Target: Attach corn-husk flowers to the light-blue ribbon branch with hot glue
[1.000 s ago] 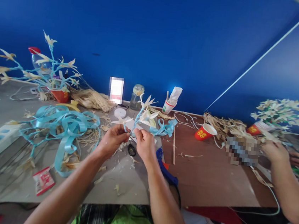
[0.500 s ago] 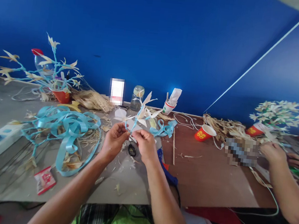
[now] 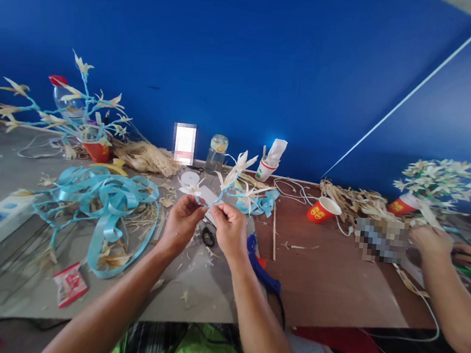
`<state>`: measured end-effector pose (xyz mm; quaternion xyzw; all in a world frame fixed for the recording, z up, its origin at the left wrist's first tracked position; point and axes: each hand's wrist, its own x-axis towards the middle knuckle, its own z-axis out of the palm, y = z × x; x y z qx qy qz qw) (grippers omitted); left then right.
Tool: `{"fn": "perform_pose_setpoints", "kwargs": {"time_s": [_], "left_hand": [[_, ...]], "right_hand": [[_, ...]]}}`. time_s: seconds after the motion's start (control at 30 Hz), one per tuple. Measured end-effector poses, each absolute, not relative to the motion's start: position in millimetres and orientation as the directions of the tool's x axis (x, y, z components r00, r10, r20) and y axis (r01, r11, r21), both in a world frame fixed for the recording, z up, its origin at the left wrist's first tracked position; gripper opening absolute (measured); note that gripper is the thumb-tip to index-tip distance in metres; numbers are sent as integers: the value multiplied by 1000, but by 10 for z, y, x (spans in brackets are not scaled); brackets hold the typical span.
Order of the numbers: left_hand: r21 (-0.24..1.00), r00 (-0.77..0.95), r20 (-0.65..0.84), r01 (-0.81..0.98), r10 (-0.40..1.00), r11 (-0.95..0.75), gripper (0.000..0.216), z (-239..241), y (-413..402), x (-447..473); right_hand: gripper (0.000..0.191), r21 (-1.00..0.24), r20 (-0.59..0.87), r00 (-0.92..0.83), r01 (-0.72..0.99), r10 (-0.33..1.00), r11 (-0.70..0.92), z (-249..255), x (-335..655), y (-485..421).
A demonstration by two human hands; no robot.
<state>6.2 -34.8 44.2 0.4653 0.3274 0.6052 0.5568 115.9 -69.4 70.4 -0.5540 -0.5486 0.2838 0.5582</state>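
Above the middle of the surface (image 3: pixel 333 288), left hand (image 3: pixel 180 222) and right hand (image 3: pixel 230 231) both pinch the stem base of a ribbon-wrapped flower sprig (image 3: pixel 235 179), tilted toward 1 o'clock. A ribbon pile (image 3: pixel 107 196) lies at 9 o'clock of them, a blue glue gun (image 3: pixel 263 268) at 4 o'clock.

table (image 3: pixel 333 288) | blue ribbon heap (image 3: pixel 107 196) left | tipped red cup (image 3: pixel 323 209) right | blue glue gun (image 3: pixel 262 266) centre | red packet (image 3: pixel 69 284) front-left

Left of the jar (image 3: pixel 216 153) lies the ribbon tangle (image 3: pixel 104 199) (on the table (image 3: pixel 333 288)); right of it, the tipped cup (image 3: pixel 323 209); before it, the flower sprig (image 3: pixel 235 183), then the glue gun (image 3: pixel 262 266).
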Motion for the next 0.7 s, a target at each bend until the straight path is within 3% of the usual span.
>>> {"fn": "perform_pose_setpoints", "kwargs": {"time_s": [0.13, 0.33, 0.47, 0.57, 0.7], "left_hand": [[886, 54, 159, -449, 986, -119, 20, 459, -374, 70], [840, 109, 69, -543, 992, 2, 20, 509, -417, 59], [831, 111, 57, -555, 992, 14, 20, 516, -432, 64], [822, 120, 25, -567, 992, 48, 20, 498, -426, 63], [856, 105, 36, -516, 994, 23, 21, 471, -403, 69]], "right_hand": [[21, -942, 262, 243, 276, 934, 193, 731, 1141, -734], [14, -994, 27, 295, -96, 955, 57, 607, 1139, -641], [18, -973, -68, 323, -230, 944, 9, 587, 1114, -600], [21, -973, -55, 345, -230, 937, 28, 604, 1096, -603], [25, -992, 65, 366, -73, 928, 99, 629, 1095, -636]]}}
